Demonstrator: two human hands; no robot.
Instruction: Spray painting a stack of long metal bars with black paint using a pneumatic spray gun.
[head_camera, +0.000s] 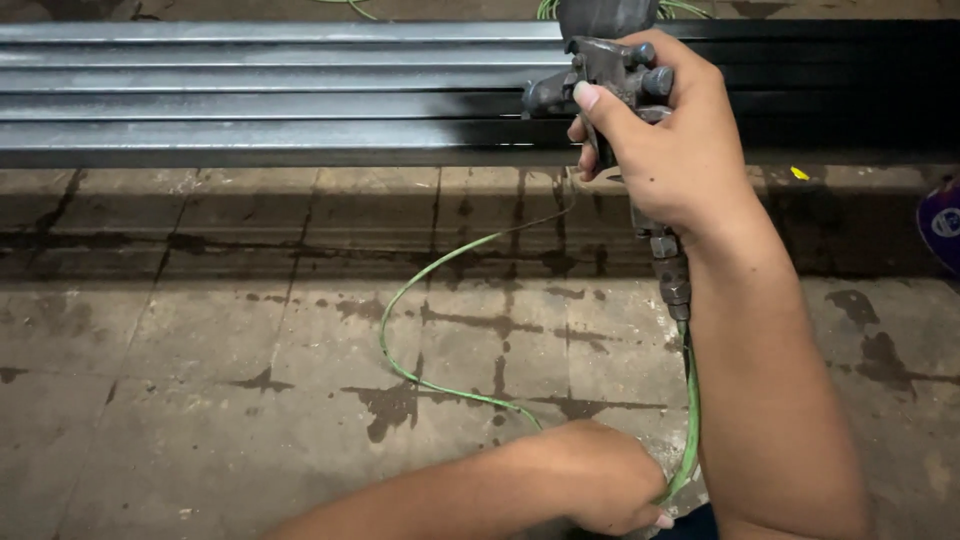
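My right hand (668, 140) grips a grey metal spray gun (605, 75) with a finger on its trigger, the nozzle pointing left over a row of long steel bars (250, 95). The bars to the right of the gun are black (840, 90); those to the left are bare grey. A green air hose (430, 280) runs from the gun's bottom fitting (672, 280) down beside my right forearm and loops across the floor. My left hand (610, 485) is low in the picture, closed around the hose near the bottom edge.
The bars lie side by side across the top of the view, above a stained concrete floor (200, 400) with dark paint marks. A purple object (940, 225) shows at the right edge. A small yellow scrap (799, 173) lies under the bars.
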